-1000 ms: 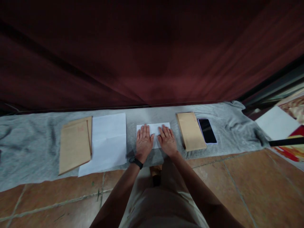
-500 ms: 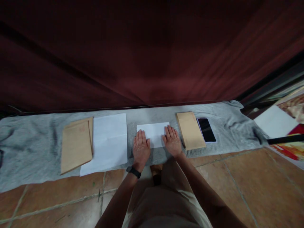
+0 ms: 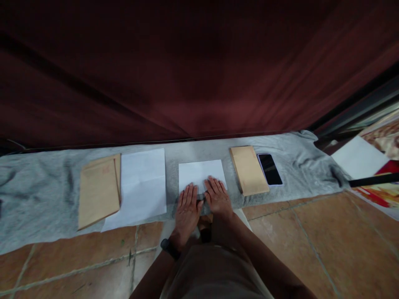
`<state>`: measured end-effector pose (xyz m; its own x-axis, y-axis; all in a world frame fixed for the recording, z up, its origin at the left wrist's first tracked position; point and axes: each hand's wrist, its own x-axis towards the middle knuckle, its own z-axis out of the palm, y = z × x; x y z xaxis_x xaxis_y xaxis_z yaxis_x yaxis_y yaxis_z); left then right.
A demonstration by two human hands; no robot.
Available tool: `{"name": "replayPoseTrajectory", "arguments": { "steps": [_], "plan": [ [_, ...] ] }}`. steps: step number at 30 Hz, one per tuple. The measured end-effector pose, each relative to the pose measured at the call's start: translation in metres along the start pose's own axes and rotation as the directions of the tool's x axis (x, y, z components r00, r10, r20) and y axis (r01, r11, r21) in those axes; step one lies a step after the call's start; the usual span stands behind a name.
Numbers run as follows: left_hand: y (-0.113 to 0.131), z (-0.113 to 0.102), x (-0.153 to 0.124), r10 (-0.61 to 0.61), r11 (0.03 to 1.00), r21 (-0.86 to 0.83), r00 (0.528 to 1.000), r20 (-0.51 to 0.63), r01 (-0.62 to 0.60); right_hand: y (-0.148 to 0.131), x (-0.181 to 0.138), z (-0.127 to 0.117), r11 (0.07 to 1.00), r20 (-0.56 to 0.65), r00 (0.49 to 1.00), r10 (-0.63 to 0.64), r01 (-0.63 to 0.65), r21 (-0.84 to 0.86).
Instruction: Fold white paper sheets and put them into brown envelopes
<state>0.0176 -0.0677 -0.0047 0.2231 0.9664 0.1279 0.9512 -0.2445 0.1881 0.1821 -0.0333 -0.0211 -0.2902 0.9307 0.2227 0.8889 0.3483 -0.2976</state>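
Observation:
A small white sheet of paper (image 3: 201, 169), which looks folded, lies flat on the grey cloth (image 3: 196, 150) in front of me. My left hand (image 3: 187, 207) rests palm down with its fingertips on the paper's near left edge, fingers stretched out. Likewise flat, my right hand (image 3: 218, 198) touches the near right part of the paper with its fingers extended. Both hands cover parts of the near edge. To the left are larger white sheets (image 3: 144, 182), partly under brown envelopes (image 3: 98, 193). More brown envelopes (image 3: 249, 170) lie stacked to the right.
A phone (image 3: 269, 169) with a dark screen lies beside the right-hand envelopes. Behind the cloth-covered narrow surface hangs a dark red curtain (image 3: 199, 91). Tiled floor (image 3: 289, 232) shows below the near edge. Printed sheets (image 3: 380, 195) and a dark bar stand at far right.
Both my hands have slid toward me, from the paper's sides to its near edge, and closer together. More of the paper's upper surface shows. The envelopes and phone stay put.

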Motion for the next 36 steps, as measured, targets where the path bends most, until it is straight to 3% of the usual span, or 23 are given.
{"name": "replayPoseTrajectory", "arguments": {
  "steps": [11, 16, 23, 30, 36],
  "plan": [
    [-0.002, -0.008, -0.001, -0.085, 0.996, 0.036, 0.996, -0.03, 0.086, 0.02, 0.0, -0.009, 0.988, -0.051, 0.987, 0.154, -0.153, 0.01],
    [-0.004, -0.016, 0.016, -0.133, 0.989, 0.061, 0.99, -0.042, 0.136, 0.029, 0.019, -0.011, 0.946, -0.082, 0.942, 0.325, -0.322, 0.046],
    [0.0, -0.016, 0.026, -0.152, 0.983, 0.097, 0.987, -0.047, 0.156, 0.045, 0.039, -0.008, 0.914, -0.168, 0.904, 0.393, -0.364, 0.179],
    [0.0, -0.014, 0.025, -0.139, 0.983, 0.118, 0.99, -0.011, 0.139, 0.053, 0.05, -0.01, 0.88, -0.139, 0.869, 0.475, -0.468, 0.077],
    [0.003, -0.013, 0.026, -0.135, 0.981, 0.138, 0.991, 0.006, 0.133, 0.055, 0.052, -0.019, 0.857, -0.004, 0.861, 0.508, -0.506, 0.096]
  ]
}}
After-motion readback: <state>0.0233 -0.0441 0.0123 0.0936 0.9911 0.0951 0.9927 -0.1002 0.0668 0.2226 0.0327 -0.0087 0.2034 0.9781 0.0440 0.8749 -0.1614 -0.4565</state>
